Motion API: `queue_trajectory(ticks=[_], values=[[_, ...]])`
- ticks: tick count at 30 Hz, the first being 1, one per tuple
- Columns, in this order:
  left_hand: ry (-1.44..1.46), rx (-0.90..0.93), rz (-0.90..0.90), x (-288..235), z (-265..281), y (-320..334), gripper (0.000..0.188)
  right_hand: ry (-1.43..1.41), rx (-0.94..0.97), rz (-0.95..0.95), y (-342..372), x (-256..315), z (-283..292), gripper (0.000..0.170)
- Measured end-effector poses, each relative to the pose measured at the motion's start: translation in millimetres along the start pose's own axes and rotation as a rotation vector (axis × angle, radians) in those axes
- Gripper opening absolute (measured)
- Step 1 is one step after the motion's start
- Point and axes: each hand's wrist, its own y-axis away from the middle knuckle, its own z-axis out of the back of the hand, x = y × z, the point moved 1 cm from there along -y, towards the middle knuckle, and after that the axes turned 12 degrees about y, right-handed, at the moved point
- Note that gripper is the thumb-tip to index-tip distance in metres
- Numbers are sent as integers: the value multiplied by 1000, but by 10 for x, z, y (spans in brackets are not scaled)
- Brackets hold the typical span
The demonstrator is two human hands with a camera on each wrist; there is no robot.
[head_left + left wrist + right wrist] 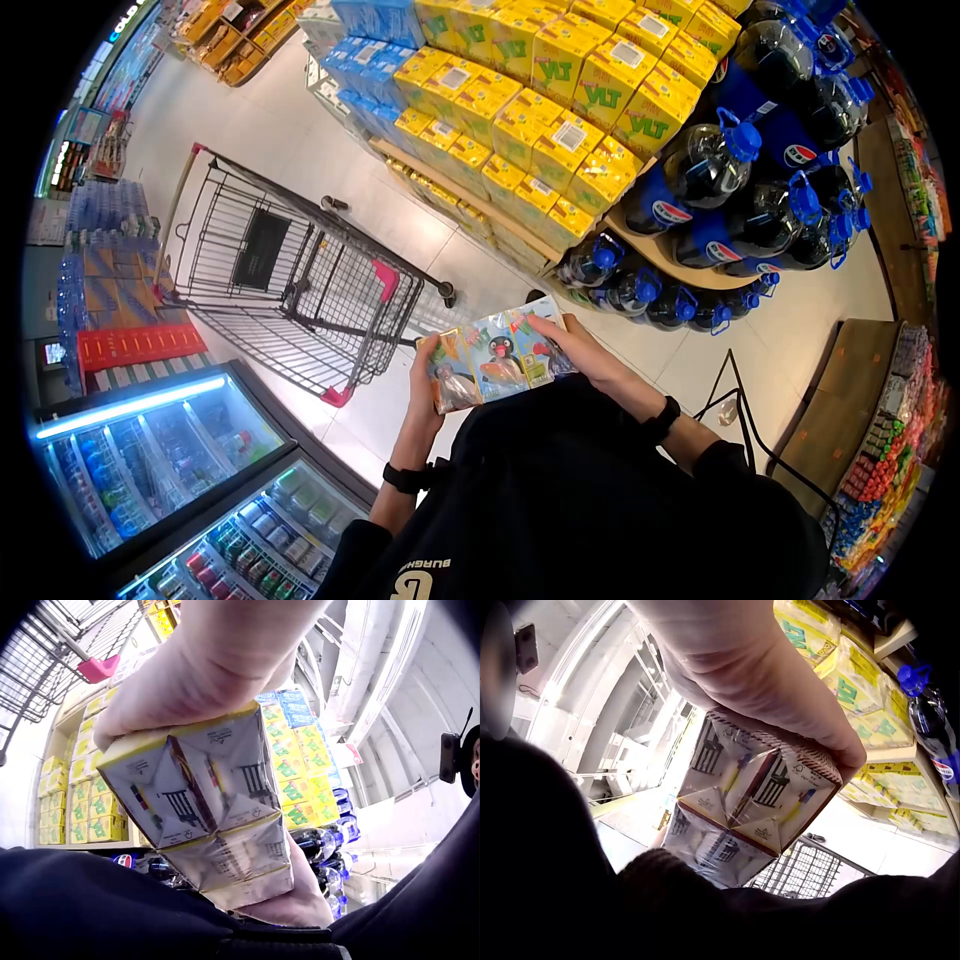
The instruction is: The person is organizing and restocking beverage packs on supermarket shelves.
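Note:
A plastic-wrapped multipack of small drink cartons (498, 362), printed with a cartoon penguin, is held in front of the body in the head view. My left hand (424, 385) grips its left end. My right hand (585, 352) grips the opposite end, with the thumb over the top face. In the left wrist view the carton ends (202, 784) show under the wrap, with barcodes and folded flaps, below the left hand (217, 667). The right wrist view shows more carton ends (739, 791) beneath the right hand (765, 675).
A shopping cart (300, 270) stands ahead to the left. Stacked yellow drink packs (540, 120) and large cola bottles (705, 170) fill a display ahead and to the right. Lit drink fridges (160, 450) are at the lower left, and snack shelves (880, 450) line the right.

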Motion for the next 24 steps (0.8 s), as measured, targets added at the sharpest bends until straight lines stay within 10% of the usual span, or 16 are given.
queue_trajectory(ticks=[14,24], values=[[-128,162,83,-344,-700,-739,48,411,-184,68,-108,528,742,105],[-163,461,81,-1300,-1228,-864,87,-360,-44,306,-122,777,677,76]])
